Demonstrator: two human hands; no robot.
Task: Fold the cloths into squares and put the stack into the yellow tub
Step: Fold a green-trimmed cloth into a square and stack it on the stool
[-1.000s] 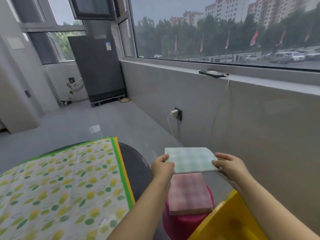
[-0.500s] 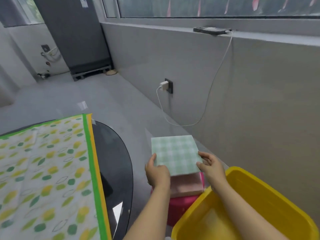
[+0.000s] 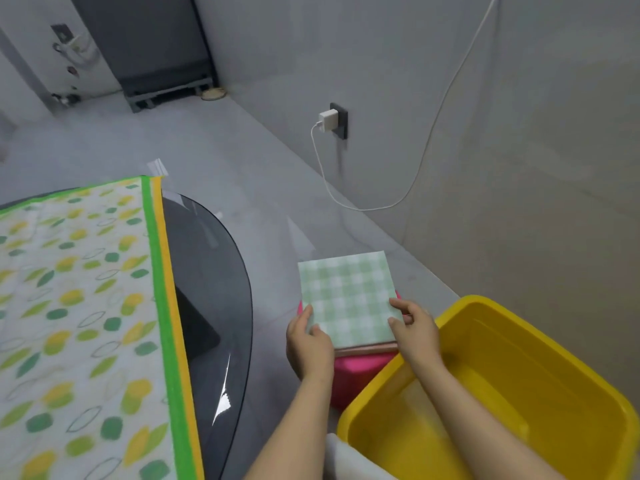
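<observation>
Both hands [image 3: 310, 344] [image 3: 415, 332] grip green cloth [image 3: 348, 299] w/ no legible labels.

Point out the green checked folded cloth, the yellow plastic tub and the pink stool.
green checked folded cloth [image 3: 348, 297], head view, top face.
yellow plastic tub [image 3: 460, 308], head view, far rim.
pink stool [image 3: 356, 367], head view, front side.

Single view: head-worn camera, wide-angle, facing forward and steeply down, close above both forearms; table [image 3: 207, 289] left of the fingers [image 3: 398, 306], wall beyond.
</observation>
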